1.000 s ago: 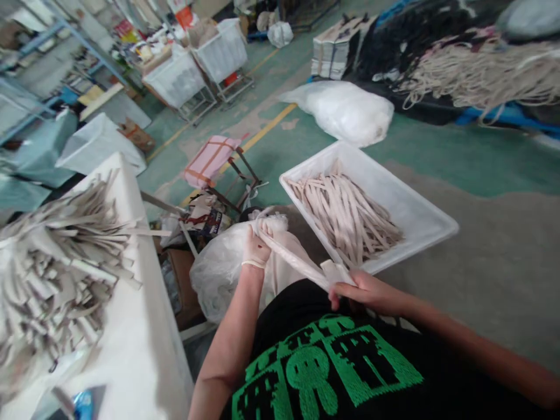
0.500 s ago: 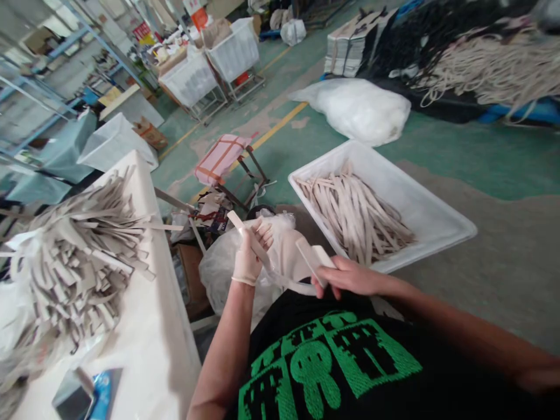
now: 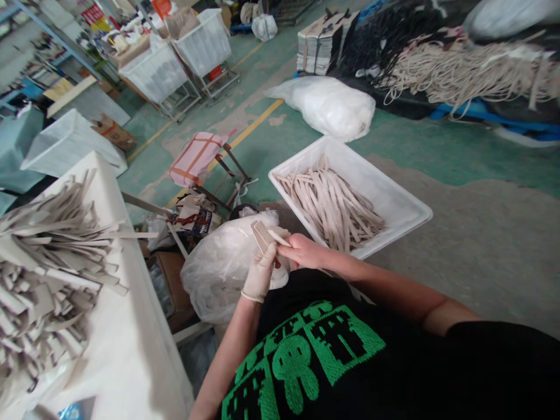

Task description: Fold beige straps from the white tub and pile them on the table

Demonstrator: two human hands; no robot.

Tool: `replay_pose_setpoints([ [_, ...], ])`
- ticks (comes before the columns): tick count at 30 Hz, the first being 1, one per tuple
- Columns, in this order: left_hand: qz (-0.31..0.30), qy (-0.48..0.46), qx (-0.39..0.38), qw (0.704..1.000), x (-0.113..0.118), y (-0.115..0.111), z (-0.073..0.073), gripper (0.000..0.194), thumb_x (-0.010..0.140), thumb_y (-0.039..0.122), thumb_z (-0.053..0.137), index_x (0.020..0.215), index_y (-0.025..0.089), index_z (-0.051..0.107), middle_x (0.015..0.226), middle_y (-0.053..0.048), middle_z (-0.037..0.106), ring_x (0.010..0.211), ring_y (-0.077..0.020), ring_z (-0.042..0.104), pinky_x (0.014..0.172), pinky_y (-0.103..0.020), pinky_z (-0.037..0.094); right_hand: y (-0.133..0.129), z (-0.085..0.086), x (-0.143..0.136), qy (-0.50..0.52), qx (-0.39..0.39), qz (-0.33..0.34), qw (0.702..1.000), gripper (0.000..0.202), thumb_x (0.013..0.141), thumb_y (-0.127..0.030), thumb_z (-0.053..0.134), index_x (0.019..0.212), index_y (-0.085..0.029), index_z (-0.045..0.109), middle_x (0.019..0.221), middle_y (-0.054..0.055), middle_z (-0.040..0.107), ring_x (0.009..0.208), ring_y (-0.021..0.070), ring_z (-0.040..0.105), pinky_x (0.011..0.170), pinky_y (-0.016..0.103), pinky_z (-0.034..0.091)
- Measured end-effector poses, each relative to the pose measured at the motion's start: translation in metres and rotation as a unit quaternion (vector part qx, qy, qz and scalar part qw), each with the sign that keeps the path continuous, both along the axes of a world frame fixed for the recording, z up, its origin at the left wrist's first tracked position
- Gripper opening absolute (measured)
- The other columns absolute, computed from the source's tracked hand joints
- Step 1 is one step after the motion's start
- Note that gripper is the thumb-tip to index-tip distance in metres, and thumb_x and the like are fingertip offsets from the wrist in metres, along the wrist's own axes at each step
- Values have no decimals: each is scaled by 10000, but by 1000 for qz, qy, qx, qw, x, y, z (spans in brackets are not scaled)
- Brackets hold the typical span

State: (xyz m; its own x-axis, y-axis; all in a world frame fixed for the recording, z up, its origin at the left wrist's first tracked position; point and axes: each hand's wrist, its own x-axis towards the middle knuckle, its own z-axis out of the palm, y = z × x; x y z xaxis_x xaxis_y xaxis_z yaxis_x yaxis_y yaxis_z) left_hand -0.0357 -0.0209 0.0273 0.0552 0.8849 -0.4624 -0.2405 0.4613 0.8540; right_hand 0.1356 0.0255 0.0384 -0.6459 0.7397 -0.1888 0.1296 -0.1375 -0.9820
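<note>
My left hand (image 3: 259, 273), in a pale thin glove, is closed on a flat beige strip (image 3: 261, 234) whose end sticks up above the thumb. My bare right hand (image 3: 301, 251) meets it from the right, its fingers closed around a narrow whitish flat piece (image 3: 279, 238). The two hands touch or nearly so, and the lower run of the strip is hidden behind them. Both are in front of my black shirt, over a clear plastic bag (image 3: 210, 268).
To the left, a white table (image 3: 144, 350) carries a heap of beige strips (image 3: 48, 274). A white tub (image 3: 406, 213) with long strips (image 3: 336, 204) stands on the floor at right. Beyond are a pink-topped stool (image 3: 196, 157) and a white sack (image 3: 332, 108).
My hands have come together: the left has turned its strip more upright, and the right has moved left to meet it. The whole view has shifted slightly right.
</note>
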Motion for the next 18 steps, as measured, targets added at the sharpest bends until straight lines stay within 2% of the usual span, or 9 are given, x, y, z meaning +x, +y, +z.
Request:
replay_pose_setpoints([
  [2,19,0,44,999,-4,3,8,460,798,559,762,1026,160,771,774,-43,747,684,-172,676,688,-279,505,5,-1,15,-22,18,-52,998,411,947,-503,535,821,-145,693,776,55,691,575,123,575,451,213,466],
  [4,13,0,49,999,-9,6,17,472,762,573,787,980,154,784,841,-75,771,767,-202,708,763,-301,522,13,2,28,-9,25,-116,993,409,939,-508,544,963,-136,714,768,50,687,578,119,566,452,204,451],
  [6,-43,6,17,999,-11,7,26,477,728,589,806,901,145,792,743,-75,753,678,-199,693,702,-302,521,21,8,34,30,26,-139,990,431,911,-480,598,1154,-134,682,697,10,653,541,106,536,451,195,431],
  [8,-129,9,-10,992,-9,6,33,476,736,596,795,865,138,794,620,-60,706,543,-175,633,596,-292,487,28,16,33,67,23,-107,992,477,872,-439,658,1241,-136,647,635,-30,608,514,99,520,455,193,416],
  [9,-172,11,-14,985,-6,6,36,476,755,597,778,865,134,796,573,-53,679,496,-163,598,564,-290,467,30,21,30,74,23,-86,993,453,852,-422,683,1202,-135,662,611,-43,588,505,94,513,460,194,408],
  [11,-238,17,-11,971,1,3,40,479,781,601,751,875,134,800,507,-40,630,456,-151,547,545,-292,446,32,28,24,62,34,-48,996,307,825,-397,716,983,-135,701,572,-55,554,495,83,500,482,195,395],
  [12,-257,21,-6,966,4,2,41,476,785,602,747,871,137,800,492,-36,614,455,-149,536,551,-295,446,32,30,21,50,44,-37,997,254,821,-387,722,848,-137,684,553,-57,541,492,78,491,496,196,389],
  [14,-279,33,-1,960,8,-2,42,457,797,600,733,839,150,794,505,-41,621,477,-157,548,576,-304,458,29,32,19,33,64,-23,997,301,831,-377,714,670,-148,601,522,-56,522,493,74,482,521,200,381],
  [18,-301,89,18,949,4,-10,36,428,840,600,675,720,200,771,619,-73,695,613,-216,647,705,-357,522,20,29,27,33,96,-48,994,388,850,-429,687,619,-167,518,512,-64,480,512,80,459,545,207,364],
])
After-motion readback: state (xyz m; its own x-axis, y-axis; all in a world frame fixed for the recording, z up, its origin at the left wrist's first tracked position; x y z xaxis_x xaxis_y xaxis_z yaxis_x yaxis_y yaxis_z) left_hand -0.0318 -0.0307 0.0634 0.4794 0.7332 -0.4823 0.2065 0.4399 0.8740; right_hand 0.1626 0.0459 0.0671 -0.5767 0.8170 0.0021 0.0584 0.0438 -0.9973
